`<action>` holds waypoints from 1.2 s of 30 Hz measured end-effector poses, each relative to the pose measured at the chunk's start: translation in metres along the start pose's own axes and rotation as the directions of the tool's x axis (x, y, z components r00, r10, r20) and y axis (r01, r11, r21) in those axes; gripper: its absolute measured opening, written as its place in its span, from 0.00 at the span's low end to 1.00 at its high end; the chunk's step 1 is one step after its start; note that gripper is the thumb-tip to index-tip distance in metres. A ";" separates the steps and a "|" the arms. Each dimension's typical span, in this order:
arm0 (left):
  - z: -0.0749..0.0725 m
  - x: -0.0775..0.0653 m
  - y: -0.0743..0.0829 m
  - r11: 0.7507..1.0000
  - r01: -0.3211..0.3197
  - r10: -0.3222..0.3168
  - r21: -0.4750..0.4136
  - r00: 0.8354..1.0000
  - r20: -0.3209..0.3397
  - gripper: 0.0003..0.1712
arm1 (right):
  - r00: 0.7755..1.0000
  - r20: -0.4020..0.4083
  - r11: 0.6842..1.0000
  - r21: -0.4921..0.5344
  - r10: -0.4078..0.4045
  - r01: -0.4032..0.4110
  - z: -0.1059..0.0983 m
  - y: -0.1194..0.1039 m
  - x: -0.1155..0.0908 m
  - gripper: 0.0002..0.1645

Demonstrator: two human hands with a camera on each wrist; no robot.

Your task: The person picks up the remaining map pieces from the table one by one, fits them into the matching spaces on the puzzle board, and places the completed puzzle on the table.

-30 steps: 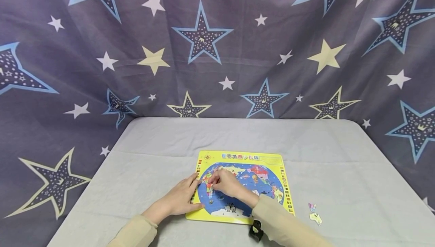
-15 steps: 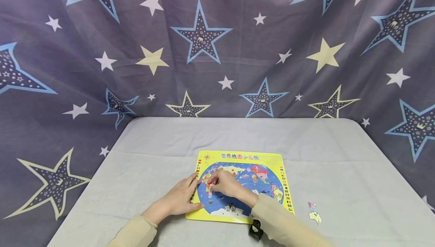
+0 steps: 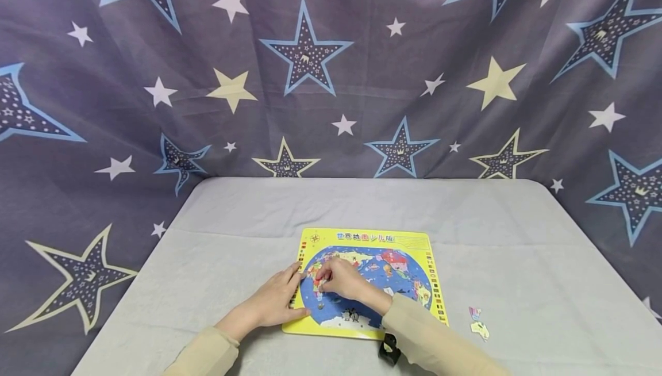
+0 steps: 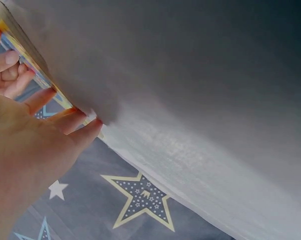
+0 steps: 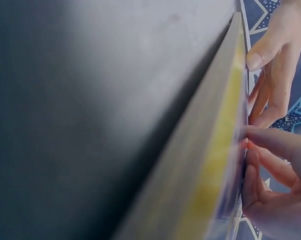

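Observation:
A yellow-bordered world map puzzle board [image 3: 364,333] lies on the table, its blue map filled with coloured continents. My left hand [image 3: 271,302] rests along the board's left edge, fingers spread and thumb on the lower-left border; its fingertips [image 4: 98,122] also show at the edge in the left wrist view. Over the left part of the map, my right hand [image 3: 343,279] has thumb and fingers drawn together at a small red and orange puzzle piece [image 3: 317,285], partly hidden by the fingertips. The right wrist view shows those fingers [image 5: 270,142] right at the board's surface.
Right of the board lie two loose puzzle pieces, a pale yellow-green piece [image 3: 479,330] and a pink and purple piece [image 3: 474,313]. A small black object [image 3: 389,350] sits under the right sleeve at the board's front edge. A star-patterned curtain [image 3: 331,106] hangs behind the grey-covered table [image 3: 233,221].
My right fingertips shift slightly at the same spot on the map. The left hand stays on the board's edge, and the loose pieces remain where they were.

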State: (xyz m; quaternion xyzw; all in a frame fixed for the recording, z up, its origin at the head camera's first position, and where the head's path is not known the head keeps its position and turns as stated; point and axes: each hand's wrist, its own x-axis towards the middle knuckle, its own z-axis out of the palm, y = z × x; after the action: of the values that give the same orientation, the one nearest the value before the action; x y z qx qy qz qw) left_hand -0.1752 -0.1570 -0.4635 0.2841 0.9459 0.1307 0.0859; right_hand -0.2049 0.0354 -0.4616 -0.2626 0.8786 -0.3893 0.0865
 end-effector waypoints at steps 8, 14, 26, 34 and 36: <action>0.000 0.001 -0.001 1.000 -0.009 0.009 0.003 1.000 -0.011 0.45 | 1.000 -0.014 0.999 0.041 0.007 -0.006 -0.001 0.000 0.001 0.05; 0.000 0.000 -0.001 1.000 -0.004 0.004 0.001 1.000 -0.006 0.45 | 1.000 -0.018 0.999 0.040 0.006 -0.005 0.000 0.000 0.001 0.05; 0.001 -0.001 -0.002 1.000 -0.011 0.011 0.002 1.000 -0.011 0.45 | 0.998 0.060 0.996 0.089 -0.030 0.024 -0.016 -0.003 -0.009 0.09; 0.002 0.000 -0.001 1.000 0.000 0.000 0.002 1.000 -0.010 0.46 | 0.994 0.098 0.992 0.121 -0.043 0.031 -0.027 0.003 -0.020 0.11; 0.002 0.000 -0.001 1.000 0.004 -0.004 0.002 1.000 -0.008 0.46 | 0.993 0.103 0.993 0.108 -0.051 0.040 -0.029 0.004 -0.023 0.11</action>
State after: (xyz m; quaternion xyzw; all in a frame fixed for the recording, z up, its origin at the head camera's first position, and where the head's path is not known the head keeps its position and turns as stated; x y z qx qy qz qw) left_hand -0.1756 -0.1574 -0.4658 0.2817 0.9470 0.1310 0.0821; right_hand -0.1978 0.0682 -0.4461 -0.2980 0.8447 -0.4228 0.1377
